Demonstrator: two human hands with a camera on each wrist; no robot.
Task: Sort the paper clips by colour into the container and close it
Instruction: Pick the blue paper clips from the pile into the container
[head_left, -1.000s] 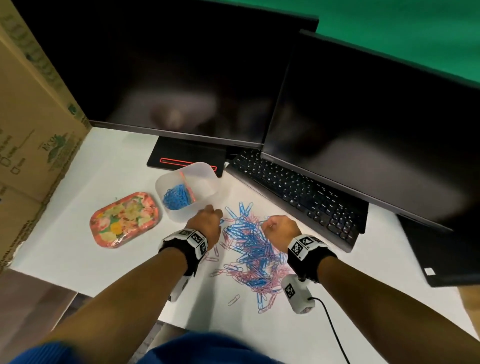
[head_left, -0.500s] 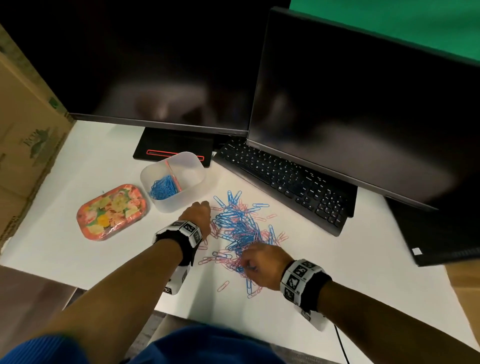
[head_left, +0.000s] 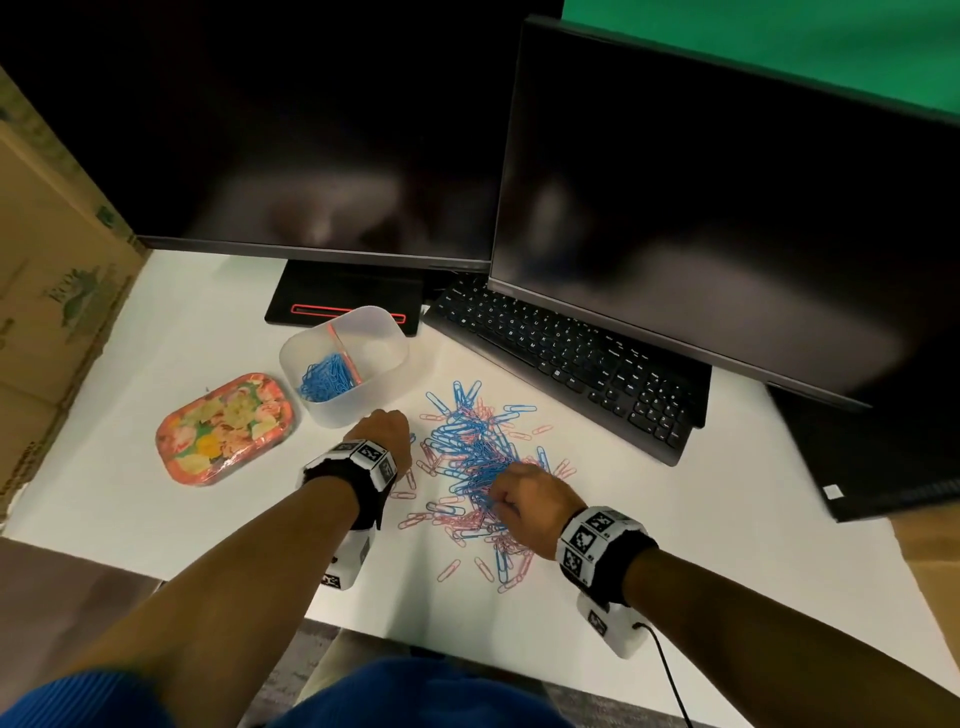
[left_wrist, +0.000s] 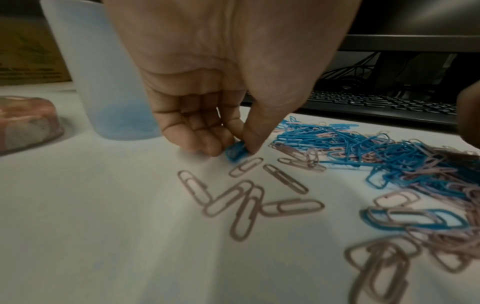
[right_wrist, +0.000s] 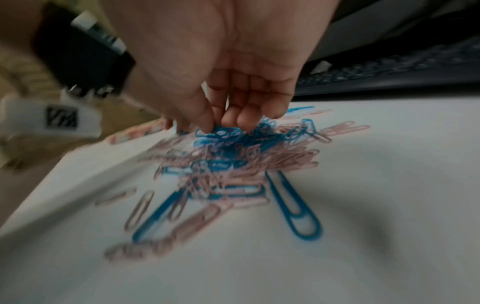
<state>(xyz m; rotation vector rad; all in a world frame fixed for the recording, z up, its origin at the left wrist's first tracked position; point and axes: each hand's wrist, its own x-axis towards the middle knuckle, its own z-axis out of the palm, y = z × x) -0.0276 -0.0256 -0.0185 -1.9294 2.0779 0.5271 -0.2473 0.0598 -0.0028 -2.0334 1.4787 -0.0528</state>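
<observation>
Beside the container (head_left: 343, 364) — left hand (left_wrist: 207, 98) pinches blue clips (left_wrist: 235, 152); right hand (right_wrist: 233, 82) pinches pile (head_left: 478, 457) clips.

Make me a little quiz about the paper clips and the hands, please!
1. True or false: the container already has pink clips in it.
2. What colour clip does the left hand pinch? A) pink B) blue C) green
3. Fill in: the right hand reaches into the ____ of mixed clips.

Key:
1. False. Only blue clips lie in one compartment; the other looks empty.
2. B. A blue clip sits between thumb and fingers.
3. Pile. Its fingers pinch blue clips at the top.
</observation>
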